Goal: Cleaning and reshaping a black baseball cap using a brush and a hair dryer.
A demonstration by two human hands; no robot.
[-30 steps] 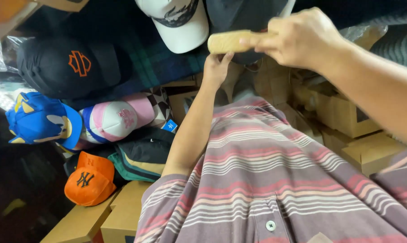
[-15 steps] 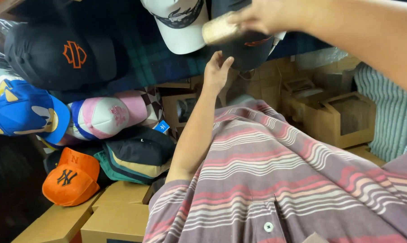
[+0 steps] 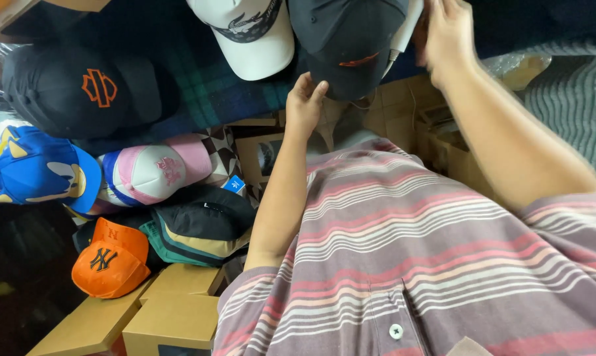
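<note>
Dark cap (image 3: 347, 43): navy or black, with a small orange mark on the front, hanging at the top centre of the view, brim toward the camera. It lies directly above the left hand and to the left of the right hand, so it sits between the 2.

Left hand (image 3: 304, 102): raised, palm up, fingers loosely spread and partly curled. The fingertips touch or nearly touch the lower edge of the dark cap's brim; no closed grip is visible. This hand is the nearer one to the brim.

Right hand (image 3: 446, 33): raised at the cap's right side, blurred, fingers extended upward. It rests against or just beside a pale, long, narrow item (image 3: 403, 29) that runs roughly upright along the cap's edge. Whether the hand grips it cannot be told.

White cap (image 3: 245, 33): dark emblem on the front, just left of the dark cap, touching or overlapping it.

Black cap (image 3: 80, 89): orange emblem, far left, on a dark plaid cloth (image 3: 212, 86).

Blue cap (image 3: 37, 168): cartoon design, at the left edge.

Pink-and-white cap (image 3: 156, 171): beside the blue cap.

Stack of dark and green caps (image 3: 202, 227): below the pink one.

Orange cap (image 3: 110, 260): lower left, above cardboard boxes (image 3: 166, 313).

Striped shirt (image 3: 410, 244): the person's own, filling the lower right.
</note>
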